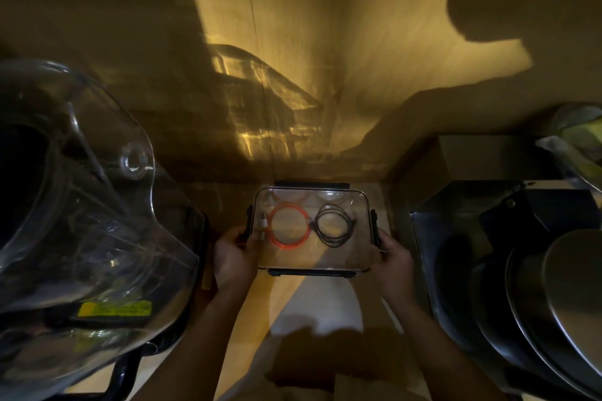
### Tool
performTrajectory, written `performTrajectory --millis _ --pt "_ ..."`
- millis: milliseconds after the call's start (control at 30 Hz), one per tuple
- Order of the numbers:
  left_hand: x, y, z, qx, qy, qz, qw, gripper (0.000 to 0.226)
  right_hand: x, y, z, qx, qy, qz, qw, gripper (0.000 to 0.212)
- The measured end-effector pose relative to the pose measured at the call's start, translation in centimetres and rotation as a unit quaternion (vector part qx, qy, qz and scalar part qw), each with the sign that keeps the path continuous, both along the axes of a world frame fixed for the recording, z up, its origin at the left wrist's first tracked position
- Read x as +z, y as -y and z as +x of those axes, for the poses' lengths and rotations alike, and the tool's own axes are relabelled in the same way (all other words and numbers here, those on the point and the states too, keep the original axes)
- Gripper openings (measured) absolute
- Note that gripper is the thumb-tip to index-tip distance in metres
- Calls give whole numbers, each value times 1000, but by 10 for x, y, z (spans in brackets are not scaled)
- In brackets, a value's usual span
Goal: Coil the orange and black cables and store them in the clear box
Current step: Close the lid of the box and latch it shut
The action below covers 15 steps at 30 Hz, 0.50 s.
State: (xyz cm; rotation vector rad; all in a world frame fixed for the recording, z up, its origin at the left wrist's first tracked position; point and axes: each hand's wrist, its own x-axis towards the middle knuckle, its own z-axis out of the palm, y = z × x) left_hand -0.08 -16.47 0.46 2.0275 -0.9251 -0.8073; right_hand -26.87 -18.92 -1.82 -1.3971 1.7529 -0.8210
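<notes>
The clear rectangular plastic box [312, 231] with dark side clips sat on the pale wooden bench [325, 299], close against the wall; inside it the coiled orange cable [288, 227] lay on the left and the coiled black cable [335, 227] just beside it on the right, a small white plug [263, 224] next to the orange coil. The left hand [233, 259] gripped the box's left edge with curled fingers; the right hand [392, 259] gripped the right edge likewise. A large clear helmet visor [84, 192] loomed on the left; stacked steel pans [547, 309] stood on the right.
</notes>
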Motion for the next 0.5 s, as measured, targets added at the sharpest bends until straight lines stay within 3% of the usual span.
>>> performTrajectory --millis 267,500 --pt "1 -11 -3 -12 18 8 1000 11 -1 -7 -5 -3 12 3 1000 42" --pt "-9 -27 -1 -43 44 27 998 31 3 -18 -9 -3 -8 14 1000 43"
